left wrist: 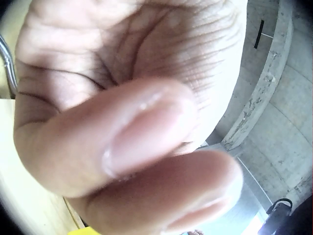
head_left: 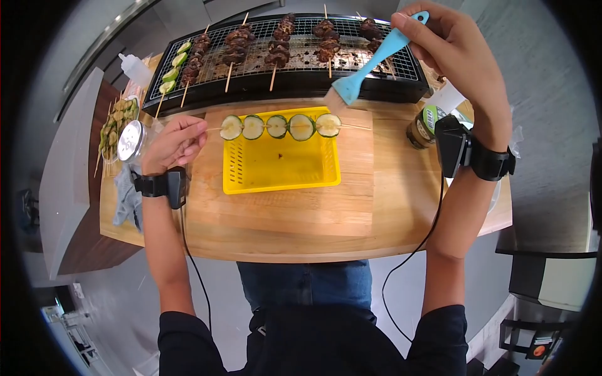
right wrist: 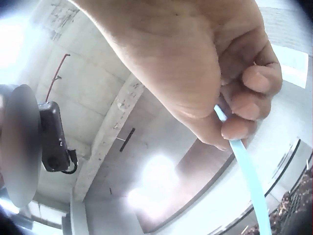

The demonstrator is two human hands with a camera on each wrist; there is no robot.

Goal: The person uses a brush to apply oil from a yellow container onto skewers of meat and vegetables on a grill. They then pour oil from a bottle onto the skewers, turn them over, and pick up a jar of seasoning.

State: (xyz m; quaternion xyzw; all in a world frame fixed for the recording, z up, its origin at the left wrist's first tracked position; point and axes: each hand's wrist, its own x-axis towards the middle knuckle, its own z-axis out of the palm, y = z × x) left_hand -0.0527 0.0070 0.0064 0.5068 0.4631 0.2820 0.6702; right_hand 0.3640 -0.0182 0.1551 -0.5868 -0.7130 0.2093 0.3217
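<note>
My left hand (head_left: pixel 179 141) pinches the left end of a wooden skewer threaded with several round zucchini slices (head_left: pixel 302 127). This skewer is held level over the back part of a yellow plastic basket (head_left: pixel 282 166). My right hand (head_left: pixel 454 53) grips a light blue basting brush (head_left: pixel 376 59) by its handle, tilted down to the left. Its pale bristles (head_left: pixel 334 100) are right at the upper edge of the rightmost slice. In the left wrist view, curled fingers (left wrist: pixel 146 132) hide the skewer. The right wrist view shows the brush handle (right wrist: pixel 252 183) between thumb and fingers.
Behind the basket stands a black grill (head_left: pixel 251 91) with several meat skewers (head_left: pixel 278 53) and one zucchini skewer (head_left: pixel 170 75). At left are a metal-lidded shaker (head_left: pixel 130 139), a squeeze bottle (head_left: pixel 135 69), a plate of skewers (head_left: pixel 119 125) and a cloth (head_left: pixel 128 197). A green-labelled jar (head_left: pixel 426 125) stands right.
</note>
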